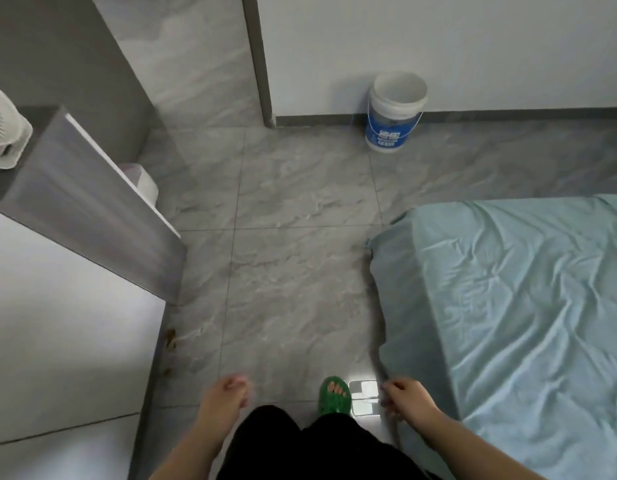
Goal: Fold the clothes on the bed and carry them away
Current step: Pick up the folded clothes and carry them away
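Observation:
The bed [514,306] fills the right side, covered by a wrinkled light-blue sheet, and no clothes show on the part in view. My left hand [227,393] hangs low at centre-left over the floor, fingers loosely curled, holding nothing. My right hand [404,398] hangs beside the bed's near corner, fingers loosely curled and empty, apart from the sheet. Between the hands I see black trousers and a foot in a green sandal [334,396].
Grey tiled floor [293,258] stretches ahead. A white and blue bucket [395,112] stands by the far wall. A grey cabinet [82,202] with a white fan [4,133] on top lines the left; a white bin [144,183] sits behind it.

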`<state>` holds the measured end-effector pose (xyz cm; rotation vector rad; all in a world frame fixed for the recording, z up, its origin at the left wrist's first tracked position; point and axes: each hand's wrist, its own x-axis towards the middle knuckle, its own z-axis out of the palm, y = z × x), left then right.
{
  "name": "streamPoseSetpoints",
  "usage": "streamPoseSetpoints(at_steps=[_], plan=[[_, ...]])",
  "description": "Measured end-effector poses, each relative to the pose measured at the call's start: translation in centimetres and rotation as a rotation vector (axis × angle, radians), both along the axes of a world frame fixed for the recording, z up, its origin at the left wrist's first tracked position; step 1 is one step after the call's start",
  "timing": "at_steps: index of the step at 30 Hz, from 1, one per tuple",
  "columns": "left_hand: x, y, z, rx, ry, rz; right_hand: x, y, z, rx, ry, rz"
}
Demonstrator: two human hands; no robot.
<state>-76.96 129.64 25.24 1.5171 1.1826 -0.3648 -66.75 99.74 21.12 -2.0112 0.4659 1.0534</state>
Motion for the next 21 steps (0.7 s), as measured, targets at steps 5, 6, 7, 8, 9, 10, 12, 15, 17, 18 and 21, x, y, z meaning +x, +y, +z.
streamPoseSetpoints(at_steps=[5,6,7,8,9,10,12,15,17,18,21], plan=[[7.4,4.7,-1.1,-0.044,0.079,0.038,12.9,8.0,2.5,0.123,-0.027,-0.066],[9.1,5.8,-1.5,-0.052,0.098,0.060,15.3,9.6,2.7,0.139,-0.039,-0.083],[11.0,6.9,-1.8,-0.056,0.114,0.083,17.5,11.0,2.6,0.160,-0.051,-0.100],[13.0,8.0,-2.2,-0.056,0.124,0.100,19.8,12.3,2.6,0.178,-0.062,-0.114],[15.0,9.1,-2.5,-0.050,0.126,0.115,22.0,13.5,2.6,0.190,-0.070,-0.125],[17.1,10.2,-2.8,-0.045,0.122,0.119,24.0,14.6,2.6,0.194,-0.078,-0.133],[21.7,12.4,-2.9,-0.034,0.116,0.095,27.6,16.5,2.5,0.184,-0.093,-0.156],[29.3,15.4,-2.7,-0.011,0.106,-0.001,32.3,18.0,2.1,0.125,-0.103,-0.213],[34.6,16.9,-2.0,0.000,0.083,-0.069,34.7,18.3,1.7,0.092,-0.099,-0.233],[37.3,17.5,-1.7,-0.004,0.065,-0.108,35.8,18.3,1.4,0.081,-0.098,-0.239],[45.4,18.3,-1.1,-0.003,0.000,-0.189,38.6,17.4,0.5,0.030,-0.095,-0.284]])
